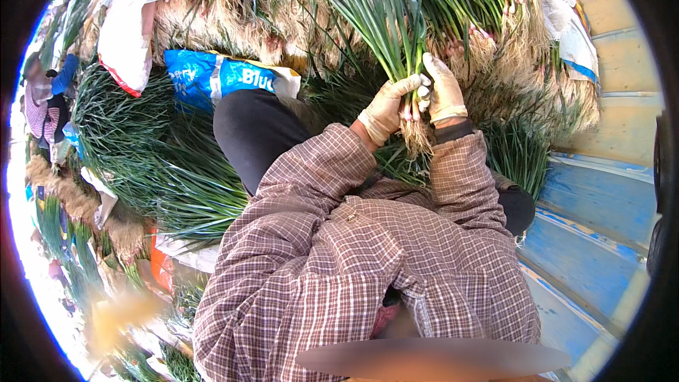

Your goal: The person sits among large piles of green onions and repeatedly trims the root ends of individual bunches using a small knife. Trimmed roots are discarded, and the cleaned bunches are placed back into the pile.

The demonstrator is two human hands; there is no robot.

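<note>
A bunch of green onions (407, 56) with pale bulbs and stringy roots is held upright in front of me. My left hand (383, 110), in a cream glove, is closed round its lower stems, thumb across them. My right hand (443, 88), gloved alike, grips the same bunch from the right at the bulb end. The roots hang below both hands. Behind it lie more onion bunches (488, 0) with roots toward me.
Piles of green leaves (155, 155), a blue-and-white sack (201, 74) and white sacking (131, 21) surround my crossed legs. A co-worker (46, 99) sits at the far left among more onions. Blue and cream slatted panels (587, 240) line the right side.
</note>
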